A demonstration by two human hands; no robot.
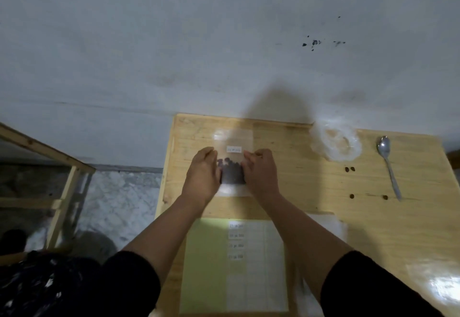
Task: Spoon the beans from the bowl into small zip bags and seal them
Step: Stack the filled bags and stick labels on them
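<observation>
Nearest the camera, a stack of empty clear zip bags with white labels [245, 254] lies on the pale wooden table [410, 229]. Beyond it, the left hand [202, 176] and right hand [260, 175] pinch the side edges of a small clear zip bag holding dark beans [231, 175], its long axis pointing away towards the wall. Right of this bag sit a clear plastic bowl [336, 142], loose beans [349, 169] and a metal spoon [388, 165].

Dark beans [231, 175], pale wooden table [410, 217], silver spoon [388, 165], light green sheet [206, 267].
</observation>
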